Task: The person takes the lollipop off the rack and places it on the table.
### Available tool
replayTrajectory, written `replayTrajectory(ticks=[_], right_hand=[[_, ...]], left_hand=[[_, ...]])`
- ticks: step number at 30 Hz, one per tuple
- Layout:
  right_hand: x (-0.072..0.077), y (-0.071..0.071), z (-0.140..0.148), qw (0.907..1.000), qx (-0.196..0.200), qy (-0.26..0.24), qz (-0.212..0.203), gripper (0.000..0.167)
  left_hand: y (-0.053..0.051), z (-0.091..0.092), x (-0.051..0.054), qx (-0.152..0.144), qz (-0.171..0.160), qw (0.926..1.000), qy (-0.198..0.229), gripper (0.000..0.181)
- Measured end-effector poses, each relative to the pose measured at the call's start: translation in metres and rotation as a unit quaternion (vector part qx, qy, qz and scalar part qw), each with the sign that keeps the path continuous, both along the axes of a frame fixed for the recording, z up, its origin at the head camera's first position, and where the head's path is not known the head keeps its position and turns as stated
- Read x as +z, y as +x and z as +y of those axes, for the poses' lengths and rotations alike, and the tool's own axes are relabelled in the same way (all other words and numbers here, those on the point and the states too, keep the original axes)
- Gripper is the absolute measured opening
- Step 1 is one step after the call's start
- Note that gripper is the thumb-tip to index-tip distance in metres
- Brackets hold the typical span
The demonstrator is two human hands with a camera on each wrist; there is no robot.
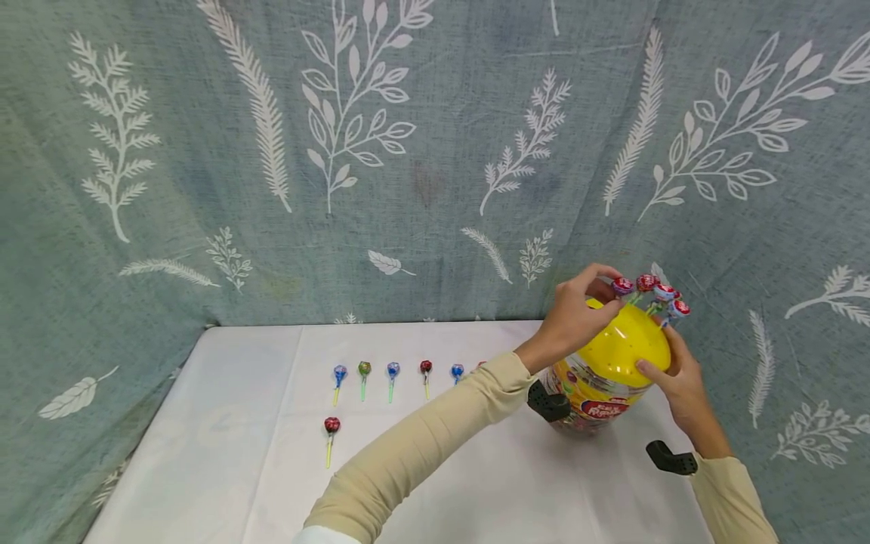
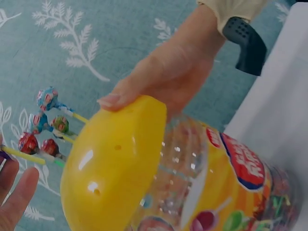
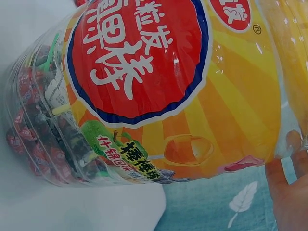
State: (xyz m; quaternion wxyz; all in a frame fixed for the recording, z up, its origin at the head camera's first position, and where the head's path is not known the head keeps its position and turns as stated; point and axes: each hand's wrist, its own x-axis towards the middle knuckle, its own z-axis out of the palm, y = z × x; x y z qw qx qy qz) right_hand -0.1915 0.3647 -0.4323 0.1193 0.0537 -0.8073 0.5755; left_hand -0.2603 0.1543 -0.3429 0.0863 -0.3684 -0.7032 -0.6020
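Observation:
My left hand [image 1: 576,308] pinches a lollipop [image 1: 622,286] with a purple wrapper above the yellow domed lid [image 1: 628,344] of a large clear candy jar [image 1: 578,393]. In the left wrist view its yellow stick [image 2: 24,155] points toward the lid, stick end apparently apart from it. My right hand [image 1: 682,381] grips the jar's lid from the right, thumb on the dome, other fingers mostly hidden behind. Several wrapped lollipops [image 2: 47,98] stand out of the lid's far side. Small holes [image 2: 118,147] show in the dome. The jar leans, with wrapped candies [image 3: 36,125] at its bottom.
Lollipops lie in a row on the white table [image 1: 224,423], among them a blue one [image 1: 340,373], a green one [image 1: 365,369] and a dark red one [image 1: 425,367]. Another red lollipop [image 1: 331,425] lies nearer. A patterned grey-green curtain [image 1: 421,189] hangs behind.

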Motion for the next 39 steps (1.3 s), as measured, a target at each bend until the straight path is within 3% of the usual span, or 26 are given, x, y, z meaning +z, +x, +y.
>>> replayTrajectory(ticks=[8,15,21,38,39], right_hand=[[0.0,0.001,-0.001,0.9999,0.005,-0.005,0.01,0.07],[-0.001,0.002,-0.001,0.9996,0.01,-0.026,0.011,0.069],[-0.001,0.002,-0.002,0.9993,0.014,-0.033,0.012,0.069],[-0.001,0.002,-0.002,0.9996,0.012,-0.023,0.014,0.07],[-0.001,0.002,-0.002,0.9995,0.013,-0.025,0.015,0.07]], left_hand=[[0.005,-0.024,-0.014,0.008,-0.031,0.9995,-0.01,0.029],[0.013,-0.04,-0.033,0.019,-0.038,0.999,-0.012,0.03],[0.018,-0.058,-0.047,0.034,-0.065,0.9973,-0.003,0.031],[0.03,-0.117,-0.077,0.049,-0.15,0.9873,0.021,0.033],[0.033,-0.121,-0.074,0.047,-0.155,0.9866,0.021,0.033]])
